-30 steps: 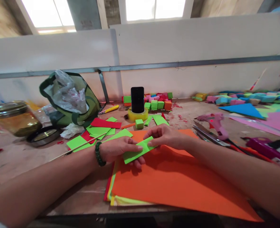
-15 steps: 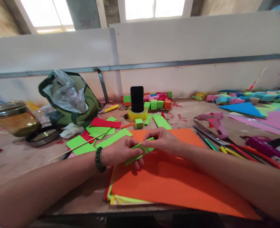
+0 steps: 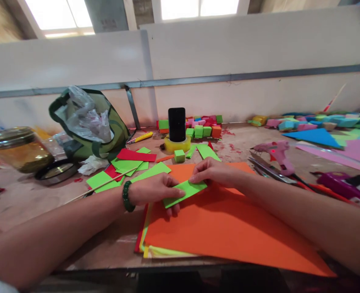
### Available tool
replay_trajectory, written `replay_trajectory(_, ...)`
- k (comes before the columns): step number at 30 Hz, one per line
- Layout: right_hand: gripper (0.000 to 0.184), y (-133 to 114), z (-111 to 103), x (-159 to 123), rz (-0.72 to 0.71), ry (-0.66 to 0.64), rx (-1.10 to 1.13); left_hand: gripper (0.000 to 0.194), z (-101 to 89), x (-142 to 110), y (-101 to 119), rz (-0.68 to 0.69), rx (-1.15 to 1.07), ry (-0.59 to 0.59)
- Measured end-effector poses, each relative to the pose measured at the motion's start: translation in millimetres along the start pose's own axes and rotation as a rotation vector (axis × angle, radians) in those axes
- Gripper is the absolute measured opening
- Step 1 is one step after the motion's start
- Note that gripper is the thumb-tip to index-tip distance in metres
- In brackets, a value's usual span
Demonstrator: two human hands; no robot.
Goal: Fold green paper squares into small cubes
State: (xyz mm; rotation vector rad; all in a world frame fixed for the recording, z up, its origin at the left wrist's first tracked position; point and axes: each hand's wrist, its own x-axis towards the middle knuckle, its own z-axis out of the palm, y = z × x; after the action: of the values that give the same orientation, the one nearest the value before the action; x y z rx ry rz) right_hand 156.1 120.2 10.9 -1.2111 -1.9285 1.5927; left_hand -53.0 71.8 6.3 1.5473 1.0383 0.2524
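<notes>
Both of my hands hold one green foam strip (image 3: pixel 186 192) just above a stack of foam sheets topped by an orange sheet (image 3: pixel 229 228). My left hand (image 3: pixel 155 191), with a green bead bracelet on the wrist, pinches the strip's near left end, thumb on top. The fingertips of my right hand (image 3: pixel 213 173) grip its far right end. The strip lies almost flat, its broad face turned up.
Green and red foam offcuts (image 3: pixel 128 167) and a thin wooden stick (image 3: pixel 100 187) lie left of the sheets. A phone (image 3: pixel 176 124) stands in a yellow tape roll before coloured foam cubes (image 3: pixel 203 130). A pink glue gun (image 3: pixel 276 154), scissors (image 3: pixel 268 171), a green bag (image 3: pixel 88 126) and a glass jar (image 3: pixel 16 150) surround the work.
The strip was tilted on edge half a second ago and now lies flat with its face up. Both hands stayed on it, shifting slightly.
</notes>
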Motion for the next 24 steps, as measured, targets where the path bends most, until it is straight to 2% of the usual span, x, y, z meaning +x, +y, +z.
replay_trajectory(3,0.021,2.7,-6.1,2.1,0.073,-0.013,-0.160,0.045,0.3,-3.3,0.9,0.144,0.563,0.304)
replay_trajectory(4,0.021,3.5,-8.0,2.3,0.078,-0.022,-0.228,0.047,0.1,-3.9,1.0,0.216,0.720,0.362)
replay_trajectory(5,0.021,4.2,-9.6,2.3,0.073,-0.030,-0.301,0.048,-0.3,-4.2,0.9,0.280,0.832,0.371)
replay_trajectory(7,0.022,5.1,-12.7,1.9,0.034,-0.044,-0.451,0.040,-0.7,-4.0,0.7,0.350,0.939,0.287)
replay_trajectory(9,0.023,6.0,-15.9,1.8,0.005,-0.057,-0.578,0.030,-0.4,-3.8,0.4,0.369,0.983,0.208)
replay_trajectory(11,0.023,7.3,-19.3,3.0,-0.005,-0.059,-0.654,0.025,1.5,-4.6,0.3,0.375,1.040,0.191)
replay_trajectory(14,0.024,10.1,-23.1,6.0,-0.050,-0.053,-0.679,0.025,8.3,-8.5,1.1,0.369,1.164,0.225)
replay_trajectory(17,0.027,10.0,-22.1,6.5,-0.109,-0.012,-0.700,0.025,19.5,-12.6,2.1,0.295,1.316,0.265)
replay_trajectory(20,0.018,4.2,-15.9,2.3,-0.121,0.012,-0.748,0.023,29.3,-13.1,-1.8,0.248,1.383,0.291)
replay_trajectory(23,0.006,-4.1,-8.9,-1.0,-0.006,-0.064,-0.699,0.023,33.0,-10.0,-11.4,0.312,1.368,0.328)
replay_trajectory(24,0.009,-6.6,-7.0,-0.5,0.054,-0.089,-0.664,0.023,33.0,-8.8,-14.5,0.328,1.356,0.338)
